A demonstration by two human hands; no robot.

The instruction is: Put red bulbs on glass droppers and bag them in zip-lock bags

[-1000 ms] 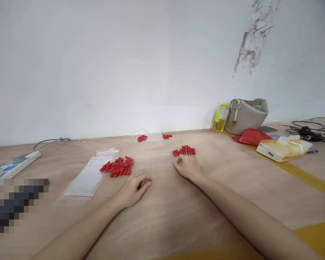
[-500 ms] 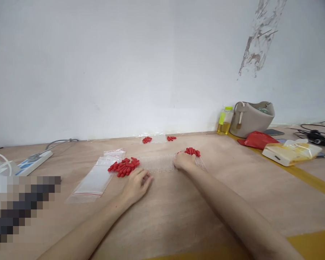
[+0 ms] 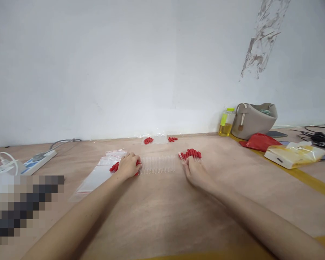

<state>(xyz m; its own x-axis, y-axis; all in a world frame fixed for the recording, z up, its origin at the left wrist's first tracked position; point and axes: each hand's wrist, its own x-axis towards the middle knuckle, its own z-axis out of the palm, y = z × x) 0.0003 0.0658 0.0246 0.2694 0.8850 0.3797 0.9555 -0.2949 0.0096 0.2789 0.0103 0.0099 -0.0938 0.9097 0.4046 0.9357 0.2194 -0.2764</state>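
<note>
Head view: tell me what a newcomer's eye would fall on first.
Most likely the bright red pieces, bunched under the left hand on the table. Next would come the row of thin clear tubes between the hands, and the red-topped cluster at the right hand's fingertips. Higher up, the peeling patch at upper right stands out against the pale wall.
</note>
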